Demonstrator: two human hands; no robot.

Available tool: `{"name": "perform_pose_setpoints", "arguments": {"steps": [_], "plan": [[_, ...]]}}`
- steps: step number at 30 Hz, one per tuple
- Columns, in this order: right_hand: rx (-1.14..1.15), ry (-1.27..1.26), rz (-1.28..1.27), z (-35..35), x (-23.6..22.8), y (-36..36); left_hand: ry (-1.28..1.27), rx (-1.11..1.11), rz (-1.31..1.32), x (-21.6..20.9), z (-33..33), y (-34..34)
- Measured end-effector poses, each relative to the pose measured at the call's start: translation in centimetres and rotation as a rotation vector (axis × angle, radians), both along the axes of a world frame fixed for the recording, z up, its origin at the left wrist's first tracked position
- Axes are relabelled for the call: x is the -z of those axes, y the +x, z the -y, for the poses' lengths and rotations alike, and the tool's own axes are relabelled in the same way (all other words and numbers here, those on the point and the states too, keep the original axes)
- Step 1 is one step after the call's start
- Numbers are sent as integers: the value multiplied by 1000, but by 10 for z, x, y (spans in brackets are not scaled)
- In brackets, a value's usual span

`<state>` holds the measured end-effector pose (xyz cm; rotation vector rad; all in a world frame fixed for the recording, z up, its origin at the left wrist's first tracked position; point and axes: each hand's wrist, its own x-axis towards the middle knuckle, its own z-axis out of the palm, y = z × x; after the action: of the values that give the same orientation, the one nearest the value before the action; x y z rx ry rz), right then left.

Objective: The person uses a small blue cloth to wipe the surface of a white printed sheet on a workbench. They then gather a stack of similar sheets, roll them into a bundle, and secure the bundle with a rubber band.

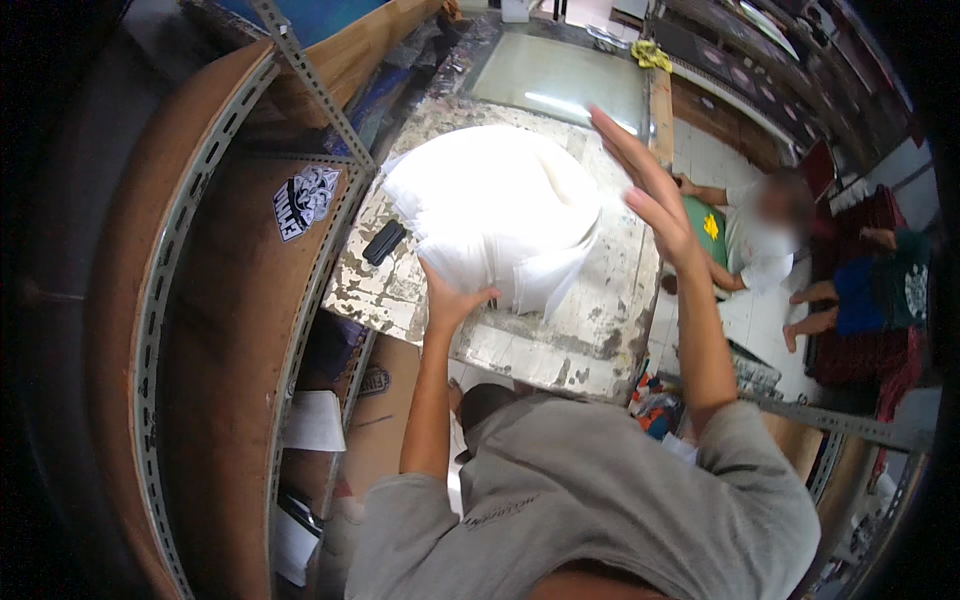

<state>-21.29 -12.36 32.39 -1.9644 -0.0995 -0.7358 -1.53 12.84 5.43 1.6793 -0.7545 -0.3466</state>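
A thick stack of white sheets (500, 190), paper or thin fabric, curls over on the worn, paint-spattered table (600, 345). Its glare hides the separate layers in the middle. At the stack's near left edge, my left hand (450, 298) grips it, thumb to the right and fingers partly hidden against the sheets. My right hand (655, 200) is raised at the right of the stack, fingers stretched out and nothing in it. A small black oblong object (384, 243) lies on the table left of the stack.
A glass panel (560, 80) lies at the table's far end, with a yellow cloth (651, 55) by its corner. Metal-framed shelving (210, 330) stands close on the left. Two other people are at the right, one near a green surface (705, 230) and one farther off.
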Motion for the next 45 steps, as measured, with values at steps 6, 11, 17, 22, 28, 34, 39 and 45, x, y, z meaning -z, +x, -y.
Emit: {"name": "perform_pose_setpoints", "arguments": {"steps": [6,11,17,22,28,34,39,45], "plan": [[109,-614,-31,-18,-70,-13,31,87,-19,-26,-11,-1],[39,-847,-135,-35,-54,77,-47,83,-130,-29,-20,3],[126,-997,-155,-29,-54,98,-67,90,-8,7,-13,14],[146,-1042,-183,-35,-50,105,-132,91,-93,-3,-10,8],[57,-1038,-337,-45,-31,107,-126,108,-48,0,-6,12],[115,-949,-257,-51,-48,103,-71,110,-95,-12,-8,2],[96,-930,-379,-54,-33,98,-198,74,-42,4,-9,1],[-87,-297,-239,-9,-34,72,-135,54,-62,-3,-9,0]]}}
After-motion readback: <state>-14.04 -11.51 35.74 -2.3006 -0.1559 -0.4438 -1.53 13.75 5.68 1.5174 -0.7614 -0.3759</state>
